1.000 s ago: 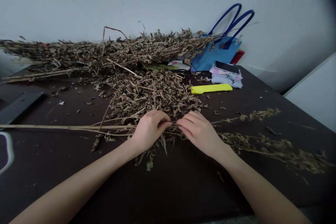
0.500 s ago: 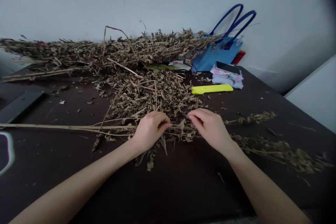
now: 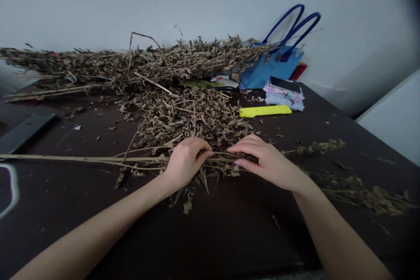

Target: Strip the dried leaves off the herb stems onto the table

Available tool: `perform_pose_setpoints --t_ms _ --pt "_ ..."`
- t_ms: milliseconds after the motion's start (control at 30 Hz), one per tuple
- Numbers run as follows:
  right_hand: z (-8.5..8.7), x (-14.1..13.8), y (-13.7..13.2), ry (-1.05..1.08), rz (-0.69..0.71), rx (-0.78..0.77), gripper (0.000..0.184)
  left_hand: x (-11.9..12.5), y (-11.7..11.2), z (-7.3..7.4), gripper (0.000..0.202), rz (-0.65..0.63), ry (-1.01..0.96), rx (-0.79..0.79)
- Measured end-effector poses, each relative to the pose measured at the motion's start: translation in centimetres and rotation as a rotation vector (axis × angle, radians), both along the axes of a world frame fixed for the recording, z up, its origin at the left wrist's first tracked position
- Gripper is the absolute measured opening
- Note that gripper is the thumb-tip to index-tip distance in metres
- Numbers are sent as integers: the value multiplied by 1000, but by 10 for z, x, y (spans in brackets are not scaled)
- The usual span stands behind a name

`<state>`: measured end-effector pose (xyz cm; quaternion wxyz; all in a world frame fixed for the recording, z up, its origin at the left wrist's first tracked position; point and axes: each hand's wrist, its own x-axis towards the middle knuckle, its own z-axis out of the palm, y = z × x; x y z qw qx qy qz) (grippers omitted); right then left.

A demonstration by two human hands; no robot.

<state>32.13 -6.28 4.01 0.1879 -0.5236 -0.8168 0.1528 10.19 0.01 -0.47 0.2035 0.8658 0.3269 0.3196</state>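
A long dried plant stem (image 3: pixel 82 158) runs across the dark table from the left edge to the middle, with thin side branches. My left hand (image 3: pixel 186 162) is closed on the stem in a pinch, thumb against the fingers. Just right of it, my right hand (image 3: pixel 267 162) reaches over the same branches, its thumb and fingertips apart with dried leaves between them. Leafy branch ends (image 3: pixel 367 197) stick out beyond my right wrist. Behind both hands lies a heap of loose dried leaves (image 3: pixel 193 118). A few leaves (image 3: pixel 187 203) hang below my left hand.
A big bundle of dried plants (image 3: pixel 131 63) lies along the wall. At the right stand a blue bag (image 3: pixel 271 72), a phone (image 3: pixel 284 84) on folded cloth (image 3: pixel 285 101), and a yellow strip-shaped object (image 3: pixel 265 111). Gold-handled scissors (image 3: pixel 225 94) lie behind the heap. A dark flat object (image 3: pixel 26 131) is at left.
My right hand has shifted slightly left and spread its thumb from its fingers, coming closer to my left hand. My left hand keeps its pinch on the stem, almost unmoved.
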Motion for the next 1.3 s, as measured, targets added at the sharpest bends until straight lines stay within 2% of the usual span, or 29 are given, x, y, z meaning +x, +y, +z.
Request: perform_pose_setpoints --t_ms 67,300,433,667,900,1167,1300 --pt "0 0 -1 6 20 -40 26 0 0 1 12 10 -5 -9" --pt "-1 5 3 -12 -27 -5 14 0 0 1 11 17 -41 -12" --pt "2 12 4 -80 -40 6 19 0 1 1 11 24 -20 -40" --pt "7 29 2 -166 -48 43 20 -1 2 -3 10 35 -28 -54" --pt "3 45 5 -289 -76 90 22 0 2 -7 11 48 -11 -59" --pt "3 69 10 -310 -109 53 21 0 1 -6 12 44 1 -39" --pt "3 85 11 -316 -169 73 23 -1 2 -9 12 59 31 -39"
